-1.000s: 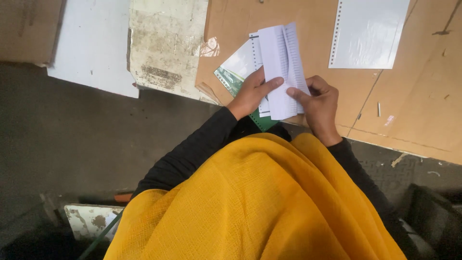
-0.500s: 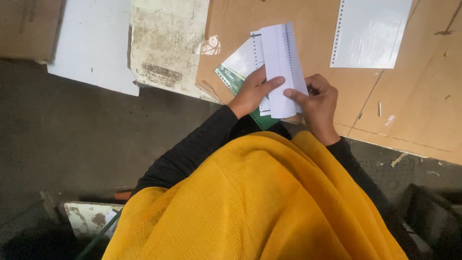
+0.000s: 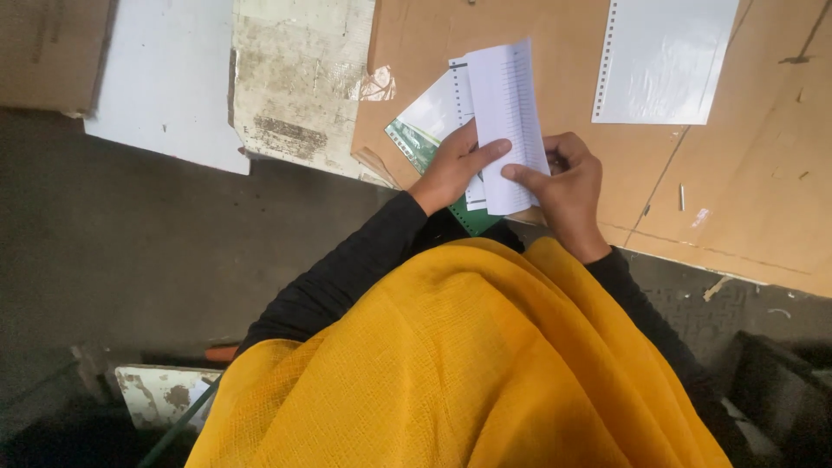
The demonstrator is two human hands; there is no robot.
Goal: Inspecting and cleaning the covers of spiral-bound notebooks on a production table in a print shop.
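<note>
Your left hand [image 3: 451, 169] and right hand [image 3: 568, 186] meet on a folded sheet of ruled white paper [image 3: 507, 121], held just above the brown cardboard work surface [image 3: 537, 35]. The sheet's long axis runs away from you, tilted slightly to the right, and most of its length extends beyond your fingertips; only the near end is gripped.

Finger state: the left thumb lies flat across the face of the sheet, pointing right, with the remaining left fingers behind the paper (hidden, so their spread cannot be confirmed). The right thumb presses the lower right part of the sheet from the opposite side, and the right fingers are curled in toward the palm around the edge. Both hands pinch the sheet, and the two thumbs nearly meet.

Under the sheet and the left hand lies a thin booklet with a green glossy cover [image 3: 420, 130], punched along one edge.

Materials nearby: a clear, shiny plastic cover with a perforated left margin [image 3: 672, 56] lies flat on the cardboard, well apart to the upper right. A worn, stained board [image 3: 299, 78] and a plain white panel [image 3: 160, 87] sit to the left.
</note>
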